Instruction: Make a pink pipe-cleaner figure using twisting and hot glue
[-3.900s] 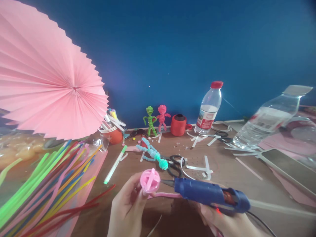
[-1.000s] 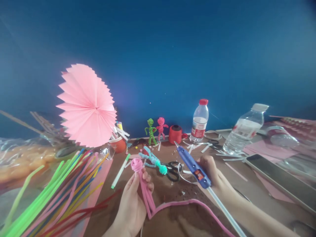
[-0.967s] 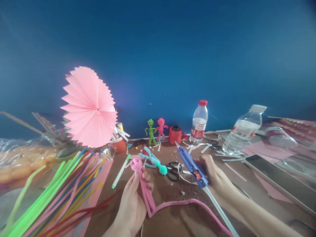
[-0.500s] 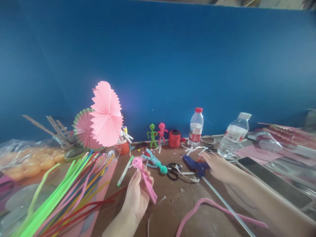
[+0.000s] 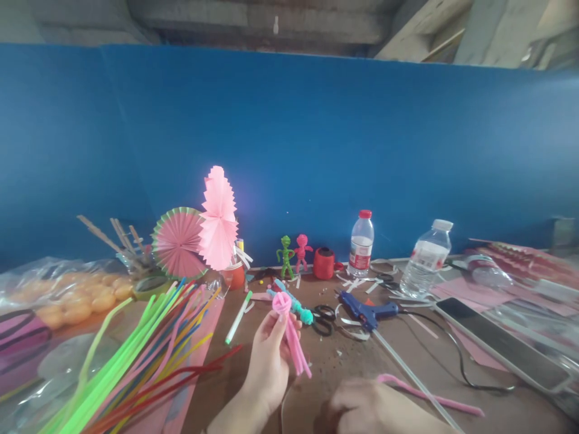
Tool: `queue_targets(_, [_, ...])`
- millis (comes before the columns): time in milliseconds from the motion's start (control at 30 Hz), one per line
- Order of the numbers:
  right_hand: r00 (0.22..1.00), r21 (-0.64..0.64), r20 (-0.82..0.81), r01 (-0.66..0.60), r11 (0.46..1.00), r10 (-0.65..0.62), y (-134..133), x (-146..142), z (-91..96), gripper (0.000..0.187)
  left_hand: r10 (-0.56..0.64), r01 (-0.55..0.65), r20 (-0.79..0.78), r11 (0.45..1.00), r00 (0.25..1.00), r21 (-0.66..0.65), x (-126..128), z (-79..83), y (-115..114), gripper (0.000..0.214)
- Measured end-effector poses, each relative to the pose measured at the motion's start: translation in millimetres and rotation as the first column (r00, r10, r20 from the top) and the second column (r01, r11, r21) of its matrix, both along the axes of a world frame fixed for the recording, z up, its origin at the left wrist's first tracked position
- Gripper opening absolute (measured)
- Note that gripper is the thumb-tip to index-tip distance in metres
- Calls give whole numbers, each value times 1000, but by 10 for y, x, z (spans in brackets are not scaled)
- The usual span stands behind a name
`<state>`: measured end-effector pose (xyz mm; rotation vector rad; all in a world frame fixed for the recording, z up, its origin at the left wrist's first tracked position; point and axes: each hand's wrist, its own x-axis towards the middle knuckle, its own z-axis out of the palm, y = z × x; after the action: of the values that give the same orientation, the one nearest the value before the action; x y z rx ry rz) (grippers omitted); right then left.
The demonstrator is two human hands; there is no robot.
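Note:
My left hand (image 5: 268, 361) is closed on a pink pipe-cleaner figure (image 5: 289, 331) with a round wound head, held upright above the brown table (image 5: 407, 349). Near the bottom edge my right hand (image 5: 371, 407) hovers low over the table with fingers curled, blurred, nothing visible in it. The blue glue gun (image 5: 367, 311) lies on the table beyond it, its cord trailing right. A loose pink pipe cleaner (image 5: 425, 395) lies just right of my right hand. A teal pipe-cleaner figure (image 5: 296, 306) lies behind the pink one.
A spread of coloured pipe cleaners (image 5: 136, 355) fills the left. Black scissors (image 5: 322, 318), a green marker (image 5: 238, 316), paper fans (image 5: 199, 235), green and pink figures (image 5: 293, 254), red yarn (image 5: 324, 263), two water bottles (image 5: 360, 243), and a phone (image 5: 502, 343) stand around.
My right hand has let go of the glue gun, which now lies on the table, and drawn back toward me. The view has tilted up. My left hand still holds the pink figure.

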<state>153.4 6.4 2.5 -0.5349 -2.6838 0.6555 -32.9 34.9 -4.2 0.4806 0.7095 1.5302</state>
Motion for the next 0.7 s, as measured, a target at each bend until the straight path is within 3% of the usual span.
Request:
queue_targets(167, [928, -142, -204, 288, 947, -313, -33, 27, 269, 39, -3, 3, -1, 1000, 1000, 4, 15, 12, -28, 15])
queue_targets(267, [880, -198, -236, 372, 907, -413, -14, -15, 471, 35, -26, 27, -10, 999, 1000, 26, 6, 22, -46, 14])
queue_targets(367, [780, -230, -366, 453, 861, -508, 55, -128, 633, 28, -40, 41, -20, 998, 999, 39, -2, 35, -54, 14])
queue_targets(433, [751, -251, -341, 507, 825, -565, 121, -226, 713, 28, -38, 39, -26, 998, 999, 41, 1, 45, -57, 15])
queue_targets(567, [727, -272, -348, 526, 806, -592, 282, -379, 753, 15, -31, 36, -71, 997, 997, 67, 34, 72, -76, 19])
queue_targets(700, [720, -338, -377, 478, 811, -582, 437, -413, 596, 11, -28, 44, -173, 995, 984, 88, 81, 64, -82, 28])
